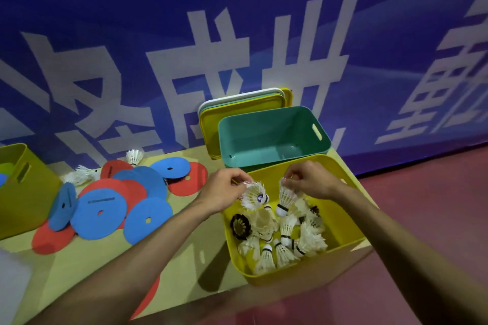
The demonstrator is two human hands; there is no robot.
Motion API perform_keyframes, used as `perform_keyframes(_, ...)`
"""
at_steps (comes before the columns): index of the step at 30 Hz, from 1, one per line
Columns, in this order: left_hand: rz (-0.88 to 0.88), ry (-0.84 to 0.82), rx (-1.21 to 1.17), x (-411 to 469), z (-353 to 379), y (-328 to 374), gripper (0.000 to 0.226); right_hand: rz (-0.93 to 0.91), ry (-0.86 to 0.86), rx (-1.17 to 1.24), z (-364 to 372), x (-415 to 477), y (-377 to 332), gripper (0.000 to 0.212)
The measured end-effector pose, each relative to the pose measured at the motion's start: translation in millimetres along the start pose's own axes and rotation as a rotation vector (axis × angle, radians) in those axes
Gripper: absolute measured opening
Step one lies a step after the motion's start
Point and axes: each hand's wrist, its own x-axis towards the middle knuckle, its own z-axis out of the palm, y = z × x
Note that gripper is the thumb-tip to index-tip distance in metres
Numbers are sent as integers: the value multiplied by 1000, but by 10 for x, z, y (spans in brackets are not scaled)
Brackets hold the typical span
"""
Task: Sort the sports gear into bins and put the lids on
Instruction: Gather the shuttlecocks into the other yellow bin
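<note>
Both my hands hover over a yellow bin (346,221) at the table's right end, which holds several white shuttlecocks (285,243). My left hand (224,190) pinches the feathers of one white shuttlecock (254,195). My right hand (310,182) pinches another shuttlecock (285,199) by its feathers, cork pointing down. Behind this bin stands an empty teal bin (272,134). A stack of lids (243,105), yellow in front, leans against the wall. Blue and red flat discs (105,208) lie piled on the table to the left, with loose shuttlecocks (81,173) behind them.
A second yellow bin (23,187) with coloured items inside sits at the far left. The pale yellow table (87,266) ends near me; a red floor (435,206) lies to the right. A blue banner wall (158,34) stands close behind the table.
</note>
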Motion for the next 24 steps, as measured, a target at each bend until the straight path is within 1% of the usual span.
perform_keyframes(3,-34,-122,14,-24,114,36,18,5,-48,-31,7,-74,132,18)
perform_keyframes(6,-32,-262,41,-56,181,52,17,3,-109,-84,47,-101,201,17)
perform_keyframes(8,-16,-290,48,-59,180,55,19,2,-163,-79,80,-98,206,14)
perform_keyframes(12,-10,-249,-22,-63,60,-5,17,-23,-173,-79,115,-12,112,13)
perform_keyframes(16,-24,-154,-96,-99,-187,-125,18,-62,-153,-28,171,181,-130,11)
perform_keyframes(20,-40,-43,-127,-156,-537,-393,26,-119,-133,53,310,416,-539,10)
perform_keyframes(24,-69,59,-201,-254,-945,-756,28,-176,-141,92,570,692,-1081,10)
